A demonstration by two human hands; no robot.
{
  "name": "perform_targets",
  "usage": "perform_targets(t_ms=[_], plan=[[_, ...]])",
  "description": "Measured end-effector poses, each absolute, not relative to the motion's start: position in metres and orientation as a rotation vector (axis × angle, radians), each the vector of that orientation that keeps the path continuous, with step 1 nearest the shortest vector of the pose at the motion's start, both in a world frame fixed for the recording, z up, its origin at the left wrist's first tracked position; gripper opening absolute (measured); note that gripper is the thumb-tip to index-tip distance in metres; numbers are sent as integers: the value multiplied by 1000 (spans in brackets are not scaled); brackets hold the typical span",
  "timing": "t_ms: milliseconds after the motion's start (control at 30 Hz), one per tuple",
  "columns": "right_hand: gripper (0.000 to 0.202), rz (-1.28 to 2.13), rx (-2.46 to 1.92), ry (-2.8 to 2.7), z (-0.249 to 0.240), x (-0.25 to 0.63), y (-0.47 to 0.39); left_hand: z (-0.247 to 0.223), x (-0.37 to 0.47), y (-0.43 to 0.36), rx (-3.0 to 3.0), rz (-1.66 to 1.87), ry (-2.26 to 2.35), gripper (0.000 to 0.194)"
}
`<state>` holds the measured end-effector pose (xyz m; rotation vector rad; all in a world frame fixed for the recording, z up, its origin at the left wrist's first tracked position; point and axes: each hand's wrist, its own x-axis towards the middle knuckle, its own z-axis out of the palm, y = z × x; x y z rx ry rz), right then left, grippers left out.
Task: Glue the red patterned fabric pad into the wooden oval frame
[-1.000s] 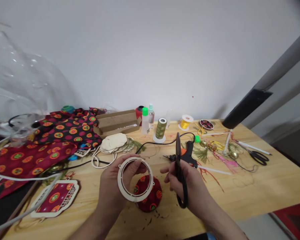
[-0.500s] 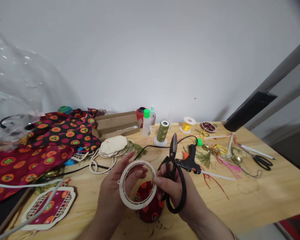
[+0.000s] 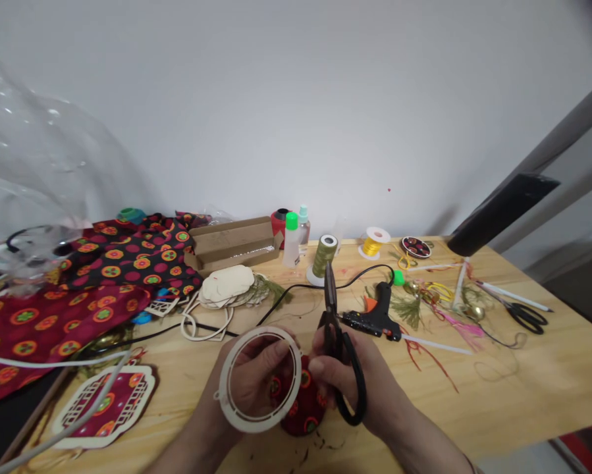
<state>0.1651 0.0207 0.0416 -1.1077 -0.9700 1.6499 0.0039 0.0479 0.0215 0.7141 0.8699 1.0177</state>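
Observation:
In my left hand (image 3: 262, 365) is a thin pale ring (image 3: 225, 395) with a slotted rim and a small loop on its side. The fingers show through its opening. My right hand (image 3: 375, 388) is closed around black-handled scissors (image 3: 330, 293), their blades pointing up and away from me. Below and between the hands lies a round red patterned fabric piece (image 3: 305, 418). The right fingertips are close to its edge; I cannot tell whether they touch it. Beyond the right hand, a black glue gun (image 3: 379, 313) lies with a white glue stick in its back end.
Patterned cloth (image 3: 142, 253) is heaped at left, near a framed fabric panel (image 3: 103, 408). Behind stand a cardboard box (image 3: 234, 243), a green-capped bottle (image 3: 291, 243) and a green thread spool (image 3: 324, 257). Tassels, a pencil (image 3: 517, 296) and second scissors (image 3: 525, 317) lie at right.
The ring has moved left and down with my left hand, away from the right fingers. The scissors remain in my right hand, their blades tilted more to the left.

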Motion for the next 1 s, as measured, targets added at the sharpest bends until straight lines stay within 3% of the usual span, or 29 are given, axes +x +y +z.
perform_targets(t_ms=[167, 400, 600, 733, 900, 1000], plan=[[40, 1453, -1216, -1265, 37, 186, 13, 26, 5, 50, 656, 1014, 854, 20], [33, 693, -1565, -1869, 51, 191, 1, 22, 3, 50, 693, 1038, 861, 19], [31, 471, -1523, -1966, 49, 187, -3, 20, 1, 53, 789, 1098, 818, 14], [31, 573, -1559, -1885, 50, 188, -1, 22, 2, 52, 718, 1138, 811, 12], [27, 1205, -1407, -1522, 42, 190, 0, 26, 5, 51, 660, 1147, 812, 15], [39, 1485, -1197, -1261, 32, 187, 0, 24, 4, 51, 674, 1143, 815, 15]])
